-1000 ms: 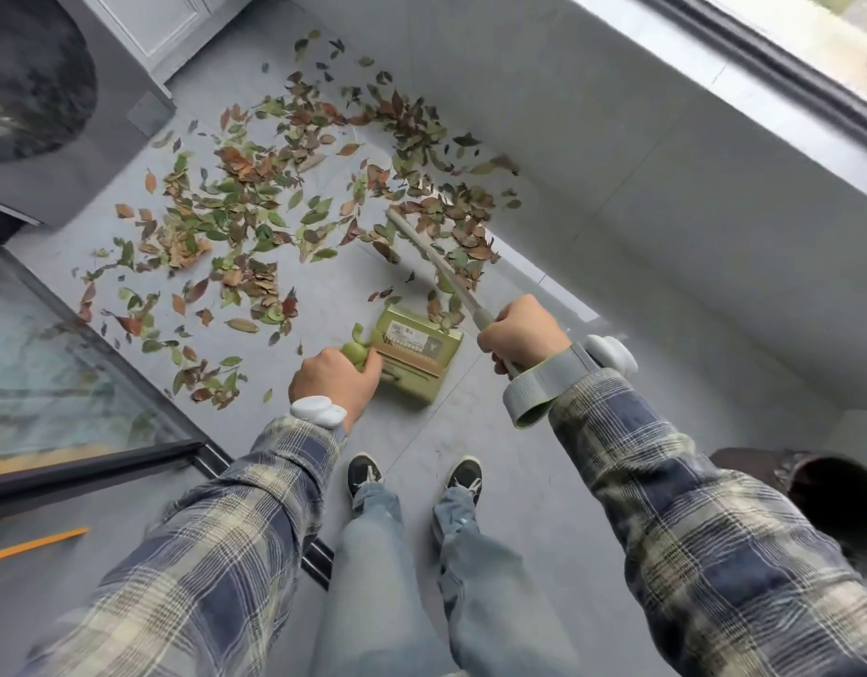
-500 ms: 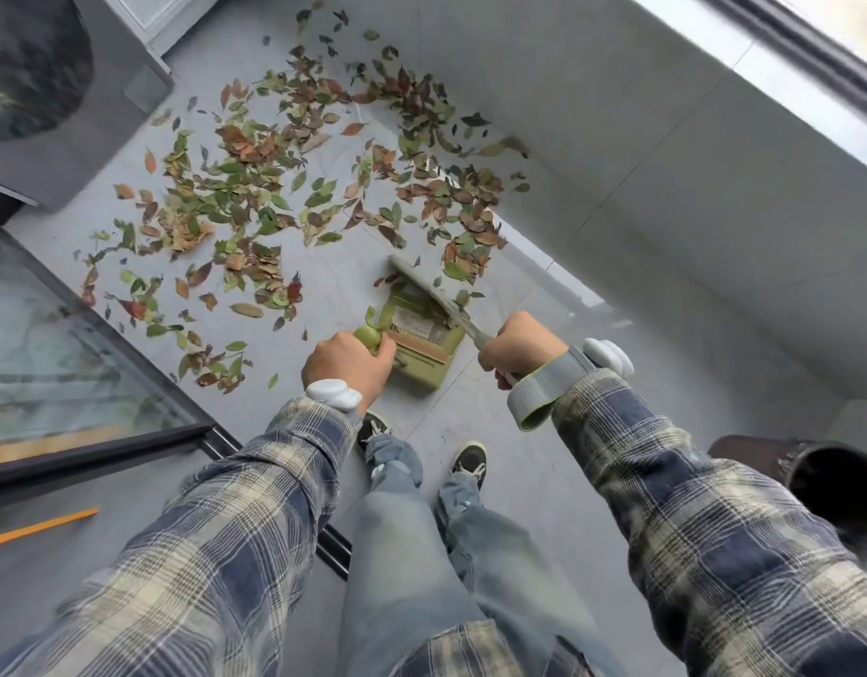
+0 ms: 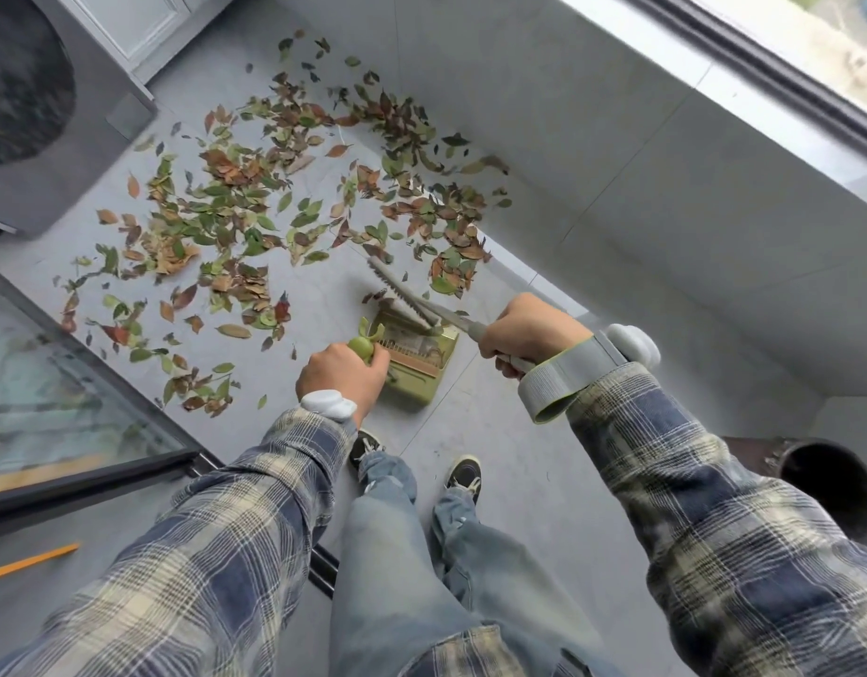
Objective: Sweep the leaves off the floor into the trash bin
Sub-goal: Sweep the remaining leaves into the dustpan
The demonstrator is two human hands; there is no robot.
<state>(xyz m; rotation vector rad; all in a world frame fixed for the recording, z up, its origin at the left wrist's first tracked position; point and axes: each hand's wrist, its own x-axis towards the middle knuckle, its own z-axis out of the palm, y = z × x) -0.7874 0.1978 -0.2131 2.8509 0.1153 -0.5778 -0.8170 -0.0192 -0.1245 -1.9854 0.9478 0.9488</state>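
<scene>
Green and brown leaves [image 3: 255,217] lie scattered over the grey floor ahead of me. My left hand [image 3: 341,371] grips the green handle of an olive dustpan [image 3: 416,368] that stands on the floor in front of my feet. My right hand [image 3: 531,332] grips the grey handle of a broom [image 3: 402,298], whose head lies across the dustpan's mouth. A few leaves sit just beyond the broom head. The dark round trash bin [image 3: 822,486] stands at my right, behind my right arm.
A grey tiled wall [image 3: 617,153] under a window runs along the right. A dark-framed glass door [image 3: 60,383] borders the floor on the left. A grey appliance [image 3: 36,119] and a white cabinet [image 3: 143,22] stand at the far left. My shoes [image 3: 463,473] are just behind the dustpan.
The broom head has been pulled back from the leaf pile to the dustpan's mouth. I have stepped forward, and the dustpan has moved slightly ahead with my left hand.
</scene>
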